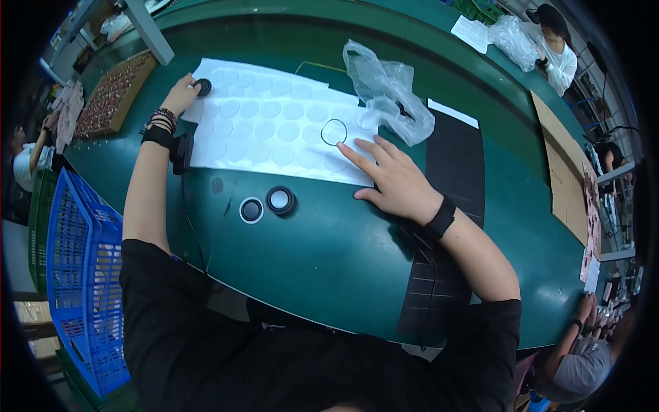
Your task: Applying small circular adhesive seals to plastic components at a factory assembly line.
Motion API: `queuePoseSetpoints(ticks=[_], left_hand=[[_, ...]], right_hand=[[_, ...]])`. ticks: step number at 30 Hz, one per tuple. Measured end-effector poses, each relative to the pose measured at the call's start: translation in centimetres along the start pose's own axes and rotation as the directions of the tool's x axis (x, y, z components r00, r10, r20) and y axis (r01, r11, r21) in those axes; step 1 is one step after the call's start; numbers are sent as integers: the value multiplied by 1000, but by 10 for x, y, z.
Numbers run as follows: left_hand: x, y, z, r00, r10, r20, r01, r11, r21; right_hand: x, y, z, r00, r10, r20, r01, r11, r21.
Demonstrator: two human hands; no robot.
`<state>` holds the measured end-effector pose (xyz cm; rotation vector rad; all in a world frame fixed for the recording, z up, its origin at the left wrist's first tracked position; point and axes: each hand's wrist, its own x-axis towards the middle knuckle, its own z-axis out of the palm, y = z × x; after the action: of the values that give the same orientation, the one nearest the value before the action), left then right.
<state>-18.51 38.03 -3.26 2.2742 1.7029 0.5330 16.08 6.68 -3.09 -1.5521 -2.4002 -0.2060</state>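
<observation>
Grasping a round black piece [204, 87] in the left hand [182, 95], at the edge of a white sticker sheet [266, 130]; resting the right hand [400, 181], loose and gripping nothing, over it by a thin ring [322, 128], likely for steadiness. Set between both hands, probably for reach: a pale-rimmed disc [251, 210] and a dark cup [280, 200].

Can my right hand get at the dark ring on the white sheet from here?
Yes, it looks so: your right hand is spread beside the dark ring, index fingertip at or very near its lower edge, and nothing seems to cover it.
</observation>
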Motion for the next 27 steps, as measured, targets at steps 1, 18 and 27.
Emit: queuePoseSetpoints(ticks=[1,18,27], left_hand=[[9,-12,9,998,35,-50,-37,999,-30],[130,-8,54,967,223,123,-230,972,46],[60,50,16,937,294,191,-319,941,116]], right_hand=[[3,2,-2,1000,10,-9,-10,1000,-8],[7,85,21,973,221,60,-228,957,181],[23,43,-17,955,269,128,-288,942,170]])
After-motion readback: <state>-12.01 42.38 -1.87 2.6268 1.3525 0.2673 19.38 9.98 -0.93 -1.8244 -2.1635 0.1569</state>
